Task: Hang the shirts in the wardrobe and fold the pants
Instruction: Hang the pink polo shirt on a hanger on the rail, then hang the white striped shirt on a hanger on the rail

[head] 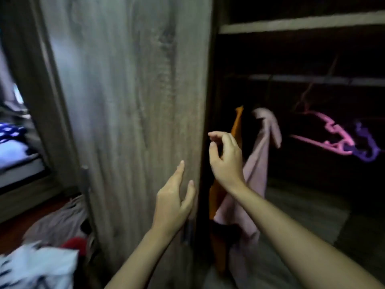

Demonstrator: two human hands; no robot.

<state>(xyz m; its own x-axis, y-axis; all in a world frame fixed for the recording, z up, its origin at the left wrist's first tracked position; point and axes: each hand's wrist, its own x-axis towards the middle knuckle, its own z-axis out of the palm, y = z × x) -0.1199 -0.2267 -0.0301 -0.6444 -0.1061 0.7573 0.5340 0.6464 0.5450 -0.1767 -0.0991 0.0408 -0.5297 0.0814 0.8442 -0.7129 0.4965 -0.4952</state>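
Observation:
An orange shirt and a pale pink shirt hang from the rail inside the dark wardrobe. My right hand hovers in front of the orange shirt with loosely curled fingers and holds nothing. My left hand is held up with straight fingers against the edge of the grey wooden wardrobe door. A pile of clothes, grey, red and white patterned, lies at the lower left.
Empty pink hanger and purple hanger hang on the rail to the right. A shelf runs above. A bed with blue patterned bedding shows at the far left behind the door.

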